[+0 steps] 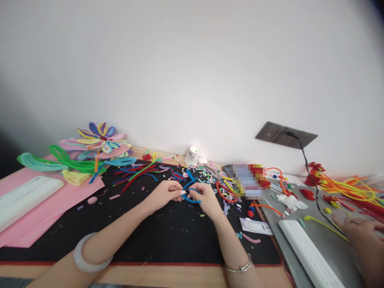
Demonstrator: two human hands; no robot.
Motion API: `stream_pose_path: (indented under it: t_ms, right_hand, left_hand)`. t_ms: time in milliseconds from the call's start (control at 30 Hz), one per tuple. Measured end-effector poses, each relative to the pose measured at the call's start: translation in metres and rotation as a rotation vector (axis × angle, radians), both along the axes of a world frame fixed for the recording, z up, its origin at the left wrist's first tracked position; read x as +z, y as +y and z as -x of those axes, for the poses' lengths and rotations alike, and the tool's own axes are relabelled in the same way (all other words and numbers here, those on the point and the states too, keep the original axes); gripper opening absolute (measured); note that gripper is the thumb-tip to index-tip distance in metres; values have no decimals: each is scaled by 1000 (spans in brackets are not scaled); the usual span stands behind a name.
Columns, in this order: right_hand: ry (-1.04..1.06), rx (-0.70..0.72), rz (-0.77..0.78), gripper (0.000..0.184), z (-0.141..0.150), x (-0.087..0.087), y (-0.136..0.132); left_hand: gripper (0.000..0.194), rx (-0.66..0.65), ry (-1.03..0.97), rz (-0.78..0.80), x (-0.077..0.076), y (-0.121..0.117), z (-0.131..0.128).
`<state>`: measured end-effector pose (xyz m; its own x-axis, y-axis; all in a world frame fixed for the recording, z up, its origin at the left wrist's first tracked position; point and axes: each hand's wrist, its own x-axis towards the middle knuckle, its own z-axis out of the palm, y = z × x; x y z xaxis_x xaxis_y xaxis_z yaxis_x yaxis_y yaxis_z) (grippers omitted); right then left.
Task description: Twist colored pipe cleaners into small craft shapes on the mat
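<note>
Blue pipe cleaners (189, 183) sit mid-frame, pinched by left hand (166, 194) and right hand (207, 198); red-edged mat (168, 240) spreads open lower-centre.

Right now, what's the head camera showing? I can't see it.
The left hand and right hand hold blue pipe cleaners over a black mat. Colorful scraps lie around, a big flower sits back left, and another person's hand is far right.

Craft work area, indoor; home or workshop not determinable. Evidence: wooden counter (168, 276) against plain wall (192, 80); black mat (180, 240) strewn with clippings (210, 175); loose coloured stems (138, 172), far left; looped-stem flower (103, 139), far left; blue fuzzy stems (194, 201) between a person's fingers (176, 195); second person's hand (361, 234), right; wall sockets (279, 137), far right.
</note>
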<state>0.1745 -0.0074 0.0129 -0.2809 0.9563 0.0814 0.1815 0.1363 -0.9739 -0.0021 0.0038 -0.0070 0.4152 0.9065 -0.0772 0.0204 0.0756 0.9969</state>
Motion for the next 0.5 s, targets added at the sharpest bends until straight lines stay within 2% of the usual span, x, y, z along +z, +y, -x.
stream_pose_path:
  t_ms: [200, 367, 500]
  right_hand:
    - [-47, -49, -61, 14, 1, 1, -2]
    - [-53, -55, -42, 13, 3, 2, -4]
    - [-87, -96, -101, 11, 4, 2, -2]
  left_hand:
    - [20, -5, 8, 34, 1, -2, 0]
    - [19, 0, 40, -3, 1, -2, 0]
    - [18, 3, 41, -36, 1, -2, 0]
